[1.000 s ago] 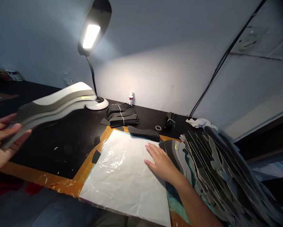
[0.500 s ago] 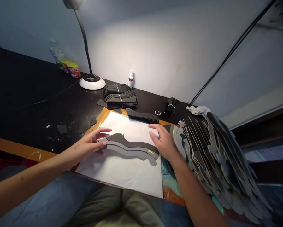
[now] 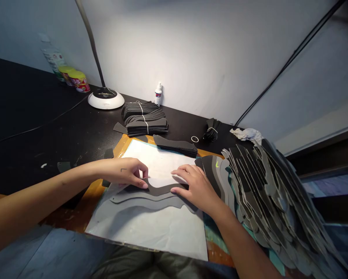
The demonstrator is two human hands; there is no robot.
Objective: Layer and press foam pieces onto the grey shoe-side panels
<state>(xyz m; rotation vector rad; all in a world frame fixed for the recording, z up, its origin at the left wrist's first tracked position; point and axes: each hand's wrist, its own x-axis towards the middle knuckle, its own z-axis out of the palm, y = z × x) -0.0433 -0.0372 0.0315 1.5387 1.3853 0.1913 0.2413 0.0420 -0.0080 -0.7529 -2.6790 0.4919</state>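
Layered curved cut-out pieces [image 3: 144, 203] of dark and light grey sheet material lie on a white sheet [image 3: 159, 162]. The white sheet rests on a worn orange mat [image 3: 75, 211]. My left hand [image 3: 125, 172] pinches the dark top piece at its inner edge. My right hand [image 3: 195, 190] grips the same piece further right, its fingers reaching over the white sheet. To the right leans a tall stack of similar grey pieces [image 3: 278, 201], close to my right wrist.
Black bundles of strips tied with white string [image 3: 144, 120] and a loose dark stack [image 3: 175, 145] lie beyond the sheet. Also on the black table [image 3: 31, 116] are a lamp base [image 3: 106, 100], a small white bottle [image 3: 158, 94], a rubber band [image 3: 194, 139] and a crumpled cloth [image 3: 246, 135].
The view has tilted down. A wider light grey layer now shows under the pieces, which reach further down-left. My left hand has moved onto the dark piece, and my right hand has shifted down.
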